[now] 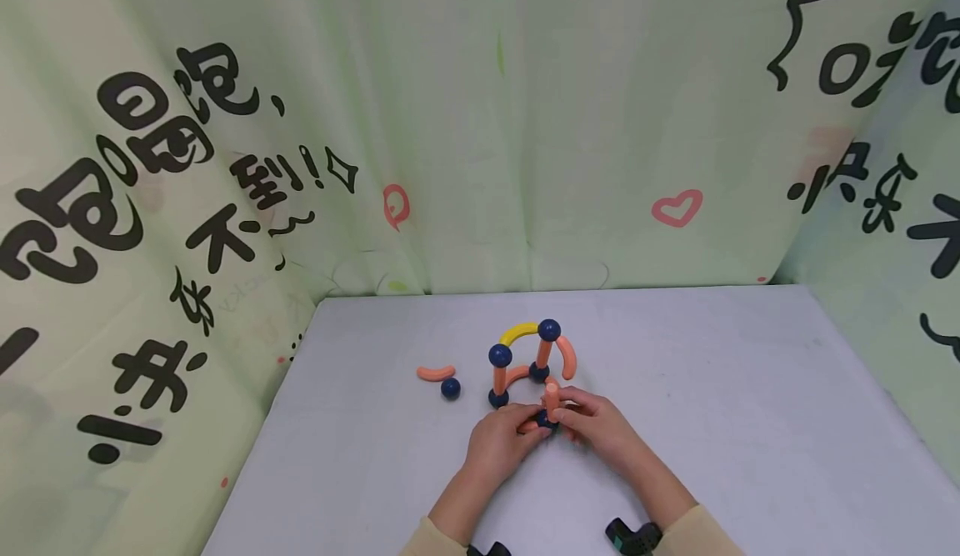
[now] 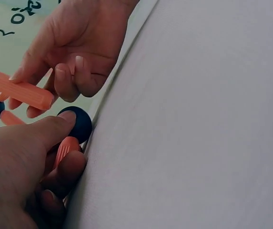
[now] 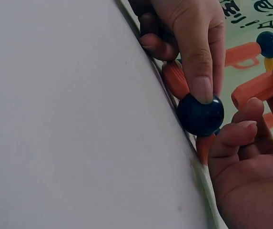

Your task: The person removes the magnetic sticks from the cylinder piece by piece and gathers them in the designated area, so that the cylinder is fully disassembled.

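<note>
A toy frame of orange rods, a yellow arc (image 1: 519, 333) and dark blue balls (image 1: 549, 329) stands on the grey table (image 1: 750, 423). At its near corner my left hand (image 1: 501, 435) pinches a dark blue ball (image 2: 79, 123) and an orange rod (image 2: 65, 148) lying beside it on the table. My right hand (image 1: 592, 417) holds an upright orange rod (image 1: 552, 398) just above that ball. The same ball (image 3: 200, 114) shows under my left thumb in the right wrist view, with the held rod (image 3: 257, 88) at the right.
A loose orange curved piece (image 1: 436, 373) and a loose dark blue ball (image 1: 450, 388) lie to the left of the frame. A green printed curtain (image 1: 480, 122) closes off the back and both sides. Black wrist mounts (image 1: 633, 537) sit at the bottom edge.
</note>
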The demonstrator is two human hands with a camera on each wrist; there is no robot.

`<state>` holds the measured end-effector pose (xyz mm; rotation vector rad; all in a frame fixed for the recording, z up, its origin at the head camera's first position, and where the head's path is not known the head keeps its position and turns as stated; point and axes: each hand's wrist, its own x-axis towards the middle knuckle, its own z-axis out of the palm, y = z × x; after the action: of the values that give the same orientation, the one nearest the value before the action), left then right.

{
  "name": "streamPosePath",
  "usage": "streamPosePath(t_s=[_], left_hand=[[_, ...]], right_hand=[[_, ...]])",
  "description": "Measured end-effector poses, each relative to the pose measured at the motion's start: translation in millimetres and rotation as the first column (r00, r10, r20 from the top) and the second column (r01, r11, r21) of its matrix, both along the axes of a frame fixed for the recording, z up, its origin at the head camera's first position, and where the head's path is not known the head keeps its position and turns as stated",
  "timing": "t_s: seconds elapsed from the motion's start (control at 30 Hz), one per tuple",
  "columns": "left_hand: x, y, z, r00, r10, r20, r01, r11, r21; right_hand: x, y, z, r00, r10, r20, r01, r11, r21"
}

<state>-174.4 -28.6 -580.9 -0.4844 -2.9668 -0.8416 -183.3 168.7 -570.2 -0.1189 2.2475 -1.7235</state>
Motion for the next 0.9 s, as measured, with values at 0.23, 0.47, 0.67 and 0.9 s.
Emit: streamPosePath(t_s=[0.23, 0.47, 0.67, 0.9], left_hand=[[1.1, 0, -0.4, 1.000, 0.011, 0.013, -0.011, 1.000, -0.013], [1.2, 2, 1.6, 0.999, 0.027, 0.040, -0.026, 1.000, -0.016], [1.8, 2, 3.4, 0.998, 0.037, 0.045, -0.036, 0.999, -0.020], [1.3, 2, 1.7, 0.999, 0.032, 0.044, -0.031, 0.999, -0.018]], right_hand=[[-0.4, 15, 11.1, 0.998, -0.060, -0.022, 0.060, 0.998, 0.008], [-0.7, 46, 16.8, 0.990, -0.095, -0.102, 0.094, 0.995, -0.011], [-6.6, 76, 13.4, 0.979, -0.178, -0.097, 0.182, 0.983, 0.031], [-18.1, 110, 13.1, 0.968, -0.247, -0.038, 0.249, 0.966, 0.069]])
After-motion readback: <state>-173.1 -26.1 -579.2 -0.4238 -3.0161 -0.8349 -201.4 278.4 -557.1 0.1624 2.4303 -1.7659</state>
